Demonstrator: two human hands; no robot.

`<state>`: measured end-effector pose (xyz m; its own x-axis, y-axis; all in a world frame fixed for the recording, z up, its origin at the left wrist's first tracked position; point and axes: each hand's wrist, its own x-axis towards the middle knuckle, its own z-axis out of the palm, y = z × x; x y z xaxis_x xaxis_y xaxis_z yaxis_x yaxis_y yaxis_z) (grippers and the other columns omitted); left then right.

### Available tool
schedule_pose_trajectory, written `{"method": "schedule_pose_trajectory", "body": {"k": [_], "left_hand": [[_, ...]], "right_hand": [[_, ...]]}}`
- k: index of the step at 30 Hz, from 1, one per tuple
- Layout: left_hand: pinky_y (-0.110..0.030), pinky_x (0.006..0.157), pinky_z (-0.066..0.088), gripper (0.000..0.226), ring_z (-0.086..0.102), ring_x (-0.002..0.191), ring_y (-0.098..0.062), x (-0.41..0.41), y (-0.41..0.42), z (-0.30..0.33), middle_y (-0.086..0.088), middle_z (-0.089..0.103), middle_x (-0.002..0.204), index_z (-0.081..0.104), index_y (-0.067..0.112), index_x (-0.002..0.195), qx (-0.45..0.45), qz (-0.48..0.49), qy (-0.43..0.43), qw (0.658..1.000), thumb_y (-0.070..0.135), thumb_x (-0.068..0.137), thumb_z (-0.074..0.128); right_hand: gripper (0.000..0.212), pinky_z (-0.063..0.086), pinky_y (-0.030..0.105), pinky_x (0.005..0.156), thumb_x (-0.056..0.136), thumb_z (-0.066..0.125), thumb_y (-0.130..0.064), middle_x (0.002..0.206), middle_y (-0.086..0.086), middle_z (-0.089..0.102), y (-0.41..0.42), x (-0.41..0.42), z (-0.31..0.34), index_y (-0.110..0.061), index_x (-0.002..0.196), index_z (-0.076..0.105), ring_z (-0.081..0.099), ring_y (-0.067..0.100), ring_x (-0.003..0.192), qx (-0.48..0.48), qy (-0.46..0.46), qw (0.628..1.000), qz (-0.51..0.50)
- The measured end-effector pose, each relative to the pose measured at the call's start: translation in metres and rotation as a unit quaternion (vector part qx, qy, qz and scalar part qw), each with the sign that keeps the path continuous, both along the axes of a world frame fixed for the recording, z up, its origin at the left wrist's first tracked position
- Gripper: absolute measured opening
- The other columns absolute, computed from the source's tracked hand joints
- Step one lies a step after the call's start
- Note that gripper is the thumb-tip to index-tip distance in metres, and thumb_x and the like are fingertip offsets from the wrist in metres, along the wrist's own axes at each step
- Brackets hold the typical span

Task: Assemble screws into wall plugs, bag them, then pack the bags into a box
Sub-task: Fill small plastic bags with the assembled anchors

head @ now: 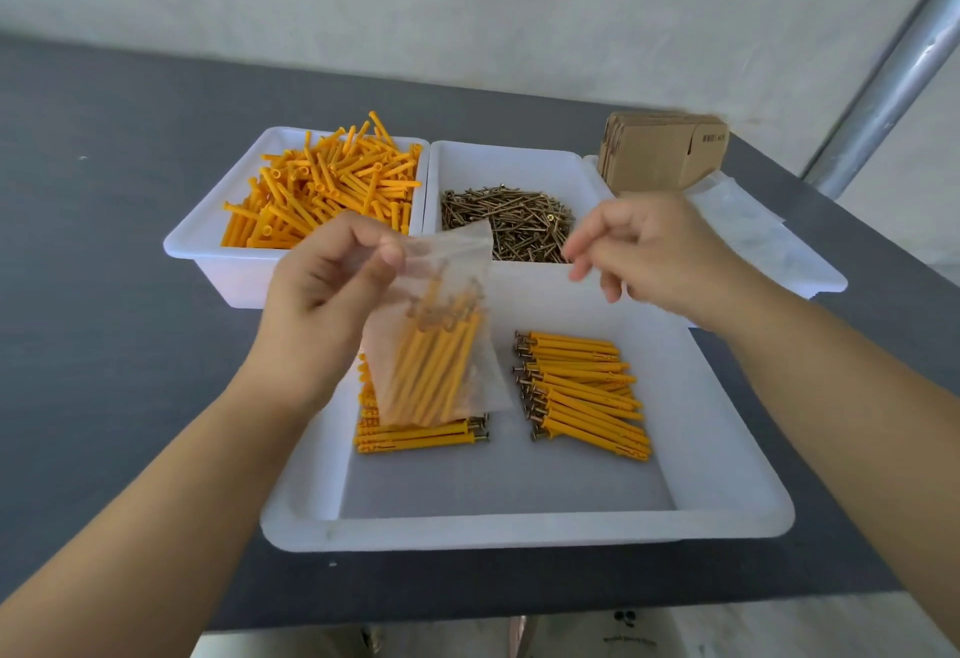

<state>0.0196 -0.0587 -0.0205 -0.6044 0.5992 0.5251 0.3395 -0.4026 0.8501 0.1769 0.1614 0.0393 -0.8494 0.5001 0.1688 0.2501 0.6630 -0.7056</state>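
Observation:
My left hand pinches the top of a clear plastic bag holding several orange wall plugs with screws in them. The bag hangs over the near white tray. My right hand hovers to the right of the bag, fingers loosely curled, holding nothing. In the tray lie two piles of assembled plugs, one to the right and one partly hidden under the bag. Behind stand a bin of loose orange plugs and a bin of brass screws.
Flattened cardboard boxes lean at the back right, above a white tray with clear bags. The dark table runs left and front. A metal pole slants at the far right.

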Motion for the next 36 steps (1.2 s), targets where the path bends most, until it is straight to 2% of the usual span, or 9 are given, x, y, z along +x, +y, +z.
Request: {"method": "schedule_pose_trajectory", "body": {"k": [3,6,14,18,22,26,30,33,36], "left_hand": [[-0.053,0.087,0.052,0.011,0.066,0.099,-0.038,0.003,0.005,-0.001,-0.020,0.070,0.101,0.062,0.009,0.090,-0.070,-0.021,0.059,0.996,0.017,0.094,0.055],[-0.052,0.090,0.053,0.013,0.067,0.100,-0.029,0.009,0.006,0.001,-0.014,0.071,0.101,0.063,0.007,0.093,-0.093,-0.040,0.088,0.991,0.017,0.094,0.056],[-0.062,0.084,0.054,0.009,0.067,0.105,-0.034,0.006,0.002,0.001,-0.009,0.073,0.104,0.063,0.014,0.090,-0.057,-0.061,0.008,0.996,0.017,0.095,0.056],[-0.077,0.076,0.047,0.010,0.061,0.105,-0.051,0.002,0.002,0.000,-0.021,0.070,0.105,0.063,0.014,0.090,-0.021,-0.063,-0.065,0.996,0.023,0.094,0.061],[-0.078,0.077,0.046,0.012,0.061,0.106,-0.052,0.001,0.002,0.001,-0.023,0.069,0.106,0.063,0.014,0.091,-0.021,-0.071,-0.069,0.995,0.027,0.092,0.063],[-0.058,0.086,0.054,0.008,0.066,0.106,-0.038,0.006,0.003,0.001,-0.015,0.072,0.105,0.064,0.014,0.091,-0.039,-0.090,-0.033,0.995,0.017,0.095,0.058],[-0.032,0.091,0.053,0.010,0.067,0.107,-0.026,0.012,0.006,0.003,-0.009,0.073,0.107,0.065,0.010,0.095,-0.078,-0.105,0.047,0.990,0.015,0.094,0.057],[-0.031,0.091,0.053,0.012,0.066,0.107,-0.022,0.014,0.007,0.004,-0.007,0.072,0.108,0.065,0.007,0.095,-0.103,-0.102,0.059,0.988,0.015,0.092,0.057],[-0.037,0.091,0.053,0.018,0.065,0.108,-0.021,0.015,0.007,0.005,-0.005,0.072,0.111,0.065,0.003,0.097,-0.117,-0.095,0.074,0.986,0.017,0.093,0.056]], "right_hand": [[0.016,0.042,0.008,0.055,0.084,0.070,-0.011,0.075,-0.011,0.070,0.004,0.010,-0.026,-0.027,0.085,0.071,0.064,-0.003,0.063,0.130,-0.213,0.967,0.051],[0.018,0.050,0.019,0.072,0.081,0.078,-0.023,0.082,-0.015,0.067,-0.004,0.011,-0.049,-0.026,0.098,0.072,0.063,-0.001,0.078,0.173,-0.314,0.929,0.094],[0.029,0.045,0.018,0.064,0.078,0.082,-0.034,0.078,-0.018,0.058,-0.006,0.002,-0.060,-0.022,0.102,0.070,0.059,0.006,0.077,0.181,-0.352,0.911,0.114],[0.019,0.044,0.020,0.063,0.079,0.082,-0.032,0.075,-0.016,0.058,-0.001,0.003,-0.062,-0.023,0.086,0.066,0.058,0.007,0.074,0.154,-0.337,0.923,0.108],[0.015,0.043,0.022,0.062,0.082,0.079,-0.028,0.075,-0.010,0.063,0.001,0.004,-0.062,-0.018,0.081,0.067,0.058,0.009,0.070,0.155,-0.328,0.926,0.106],[0.020,0.040,0.019,0.058,0.084,0.077,-0.023,0.071,-0.008,0.066,0.004,0.008,-0.040,-0.027,0.073,0.060,0.060,0.004,0.063,0.142,-0.265,0.951,0.073],[0.012,0.050,0.024,0.054,0.087,0.070,-0.005,0.067,0.002,0.072,0.004,0.013,0.003,-0.016,0.087,0.063,0.072,0.016,0.065,-0.015,-0.053,0.998,0.006],[0.013,0.051,0.024,0.051,0.088,0.068,0.000,0.068,0.003,0.071,-0.006,0.012,0.039,-0.012,0.087,0.064,0.072,0.020,0.067,-0.174,0.118,0.977,0.023],[0.011,0.051,0.021,0.051,0.086,0.070,0.001,0.070,0.003,0.071,-0.024,0.001,0.054,-0.010,0.087,0.065,0.071,0.019,0.068,-0.224,0.146,0.959,0.094]]}}
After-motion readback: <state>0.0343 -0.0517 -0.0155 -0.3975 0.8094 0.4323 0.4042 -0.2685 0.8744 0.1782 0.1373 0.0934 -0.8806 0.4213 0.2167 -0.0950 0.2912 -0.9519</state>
